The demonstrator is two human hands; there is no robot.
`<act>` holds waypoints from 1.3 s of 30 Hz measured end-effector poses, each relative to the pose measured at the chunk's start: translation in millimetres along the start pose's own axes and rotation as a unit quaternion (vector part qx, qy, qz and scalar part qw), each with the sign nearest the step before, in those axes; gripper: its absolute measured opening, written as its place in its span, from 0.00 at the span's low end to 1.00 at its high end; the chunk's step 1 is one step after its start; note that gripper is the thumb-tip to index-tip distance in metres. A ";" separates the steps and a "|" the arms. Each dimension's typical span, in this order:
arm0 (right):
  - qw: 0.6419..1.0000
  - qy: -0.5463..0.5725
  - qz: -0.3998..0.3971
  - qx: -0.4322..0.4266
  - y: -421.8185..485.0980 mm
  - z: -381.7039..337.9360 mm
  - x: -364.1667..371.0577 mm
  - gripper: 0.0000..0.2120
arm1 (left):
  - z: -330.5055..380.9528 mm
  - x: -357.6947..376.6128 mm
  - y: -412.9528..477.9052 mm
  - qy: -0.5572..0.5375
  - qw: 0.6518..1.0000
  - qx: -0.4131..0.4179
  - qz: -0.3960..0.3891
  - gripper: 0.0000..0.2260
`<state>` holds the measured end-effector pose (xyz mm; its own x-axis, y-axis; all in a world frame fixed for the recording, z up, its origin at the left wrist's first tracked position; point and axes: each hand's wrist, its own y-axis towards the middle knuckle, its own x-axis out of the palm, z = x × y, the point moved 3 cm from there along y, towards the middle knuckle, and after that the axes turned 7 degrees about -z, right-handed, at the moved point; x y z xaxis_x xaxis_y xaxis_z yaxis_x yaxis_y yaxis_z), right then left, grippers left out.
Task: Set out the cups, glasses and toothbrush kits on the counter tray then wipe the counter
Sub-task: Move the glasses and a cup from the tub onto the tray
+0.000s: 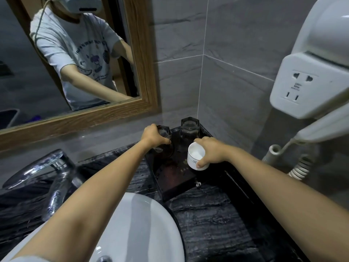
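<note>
A dark rectangular tray (175, 188) lies on the black marble counter (211, 220) in the corner by the wall. My left hand (154, 136) grips a clear glass (165, 138) at the tray's back left. A second clear glass (189, 127) stands upright at the tray's back, free of both hands. My right hand (212, 153) holds a white ceramic cup (196, 156) by its side, upright, over the tray's right half. No toothbrush kits show.
A white basin (143, 227) fills the lower left, with a chrome tap (47, 167) behind it. A wood-framed mirror (147, 72) hangs on the back wall. A white wall hair dryer with a socket (306, 87) and coiled cord (300, 167) is at right.
</note>
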<state>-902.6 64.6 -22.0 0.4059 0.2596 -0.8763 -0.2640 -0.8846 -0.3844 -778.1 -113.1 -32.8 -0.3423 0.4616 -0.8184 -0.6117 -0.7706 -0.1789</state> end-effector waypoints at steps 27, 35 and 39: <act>1.000 0.009 0.001 -0.018 2.5 -10.8 -4.4 0.42 | -2.6 5.0 -3.7 -0.025 0.999 0.027 -0.026 0.46; 1.000 0.004 0.004 -0.026 -4.0 -16.4 -7.2 0.42 | -4.0 3.6 -8.3 -0.040 0.999 0.028 -0.024 0.45; 1.000 0.006 0.007 -0.030 -5.4 -18.7 -9.2 0.42 | -3.7 3.6 -11.9 -0.040 0.998 0.032 -0.024 0.46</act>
<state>-888.5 59.8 -6.5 0.4133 0.2432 -0.8775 -0.2169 -0.9097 -0.3542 -769.3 -103.9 -35.7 -0.3658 0.5336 -0.7625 -0.6727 -0.7178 -0.1796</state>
